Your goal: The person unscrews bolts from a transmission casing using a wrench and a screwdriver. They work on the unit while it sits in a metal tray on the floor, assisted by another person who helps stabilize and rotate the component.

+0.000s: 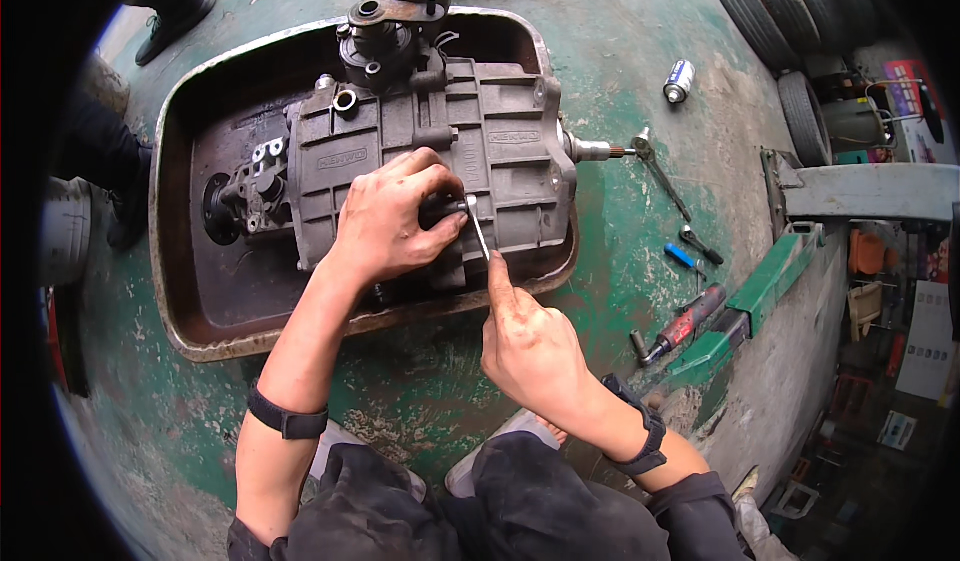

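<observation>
Curled left hand (392,213) around dark part (441,207)

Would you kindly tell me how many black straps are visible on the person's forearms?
2: one black strap around the left forearm, another strap around the right forearm; any under the sleeves would be hidden.

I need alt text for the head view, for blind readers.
A person's right hand touches a silver wrench over a grey gearbox in a dark tray; the left hand is at the wrench's upper end. A red power tool lies on the green floor at right.
</observation>
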A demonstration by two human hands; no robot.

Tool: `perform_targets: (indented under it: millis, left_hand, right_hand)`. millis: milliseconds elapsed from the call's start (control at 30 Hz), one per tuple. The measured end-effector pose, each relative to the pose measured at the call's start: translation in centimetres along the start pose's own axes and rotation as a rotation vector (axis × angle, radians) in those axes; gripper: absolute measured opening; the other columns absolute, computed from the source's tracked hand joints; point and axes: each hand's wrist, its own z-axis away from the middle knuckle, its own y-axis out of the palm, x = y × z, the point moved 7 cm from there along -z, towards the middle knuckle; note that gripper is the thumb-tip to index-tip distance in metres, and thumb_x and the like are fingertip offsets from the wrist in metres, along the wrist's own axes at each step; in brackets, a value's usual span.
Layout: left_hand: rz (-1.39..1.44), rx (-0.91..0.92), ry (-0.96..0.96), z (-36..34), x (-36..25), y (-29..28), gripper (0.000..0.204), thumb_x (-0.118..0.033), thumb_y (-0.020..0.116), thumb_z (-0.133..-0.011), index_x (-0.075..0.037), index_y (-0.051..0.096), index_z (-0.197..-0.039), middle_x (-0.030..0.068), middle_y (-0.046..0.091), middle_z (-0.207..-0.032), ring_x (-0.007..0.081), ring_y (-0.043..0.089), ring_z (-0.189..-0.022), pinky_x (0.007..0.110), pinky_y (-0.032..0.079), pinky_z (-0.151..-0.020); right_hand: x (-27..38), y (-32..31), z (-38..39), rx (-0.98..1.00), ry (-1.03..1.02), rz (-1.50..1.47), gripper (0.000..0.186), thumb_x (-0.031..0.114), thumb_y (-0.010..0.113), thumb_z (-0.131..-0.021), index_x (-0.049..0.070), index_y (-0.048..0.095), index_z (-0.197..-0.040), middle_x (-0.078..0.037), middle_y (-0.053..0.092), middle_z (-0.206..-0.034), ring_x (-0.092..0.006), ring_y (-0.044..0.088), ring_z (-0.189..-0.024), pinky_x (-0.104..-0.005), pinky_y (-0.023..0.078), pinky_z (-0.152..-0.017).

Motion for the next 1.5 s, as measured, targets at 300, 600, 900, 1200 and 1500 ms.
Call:
perform_targets:
  millis: [300, 600, 900, 1200, 1500]
  left_hand:
    - [-0.030, -0.018, -0.006, 0.3, 0.1, 0.0, 0.025, -0.022, 0.077, -0.075, -0.009, 0.068, -0.094, 0.0075, 0.063, -0.093, 0.0279, 0.065, -0.084, 0.036, 0.052, -0.071]
    - [-0.013, -0.006, -0.013, 0.4, 0.3, 0.1, 0.022, -0.025, 0.074, -0.077, -0.010, 0.067, -0.092, 0.0060, 0.063, -0.092, 0.0274, 0.065, -0.085, 0.040, 0.052, -0.072]
    - [-0.021, -0.005, -0.010, 0.2, 0.1, 0.2, 0.021, -0.024, 0.074, -0.077, -0.010, 0.067, -0.092, 0.0049, 0.064, -0.093, 0.0269, 0.065, -0.086, 0.039, 0.053, -0.073]
    - [-0.067, 0.000, -0.016, 0.3, 0.4, 0.4, 0.025, -0.024, 0.076, -0.077, -0.010, 0.068, -0.096, 0.0060, 0.063, -0.095, 0.0260, 0.066, -0.086, 0.036, 0.052, -0.073]
    - [-0.062, -0.026, 0.006, 0.4, 0.1, 0.1, 0.022, -0.022, 0.075, -0.078, -0.009, 0.069, -0.095, 0.0049, 0.065, -0.093, 0.0234, 0.067, -0.084, 0.034, 0.053, -0.072]
  right_hand:
    - [-2.6, 1.5, 0.8, -0.326, 0.256, -0.572, 0.043, 0.005, 0.054, -0.097, -0.007, 0.048, -0.138, -0.012, 0.067, -0.077, -0.0165, 0.062, -0.059, -0.0293, 0.052, -0.060]
    - [-1.3, -5.2, -2.8, 0.222, 0.187, -0.225, 0.044, 0.007, 0.055, -0.090, 0.001, 0.056, -0.134, -0.017, 0.066, -0.071, -0.0260, 0.068, -0.065, -0.0347, 0.053, -0.070]
    - [1.5, -4.8, -3.5, 0.203, -0.154, 0.043, 0.040, 0.003, 0.052, -0.082, -0.017, 0.054, -0.118, -0.029, 0.063, -0.077, -0.0426, 0.064, -0.068, -0.0480, 0.051, -0.068]
    - [-2.2, 1.9, 0.4, -0.350, -0.045, -0.336, 0.048, -0.001, 0.054, -0.094, -0.007, 0.045, -0.140, -0.019, 0.065, -0.079, -0.0279, 0.065, -0.063, -0.0345, 0.052, -0.058]
    - [-2.4, -1.6, -0.4, 0.031, 0.292, -0.529, 0.040, 0.002, 0.054, -0.091, -0.007, 0.054, -0.130, -0.026, 0.064, -0.079, -0.0374, 0.067, -0.069, -0.0391, 0.052, -0.066]
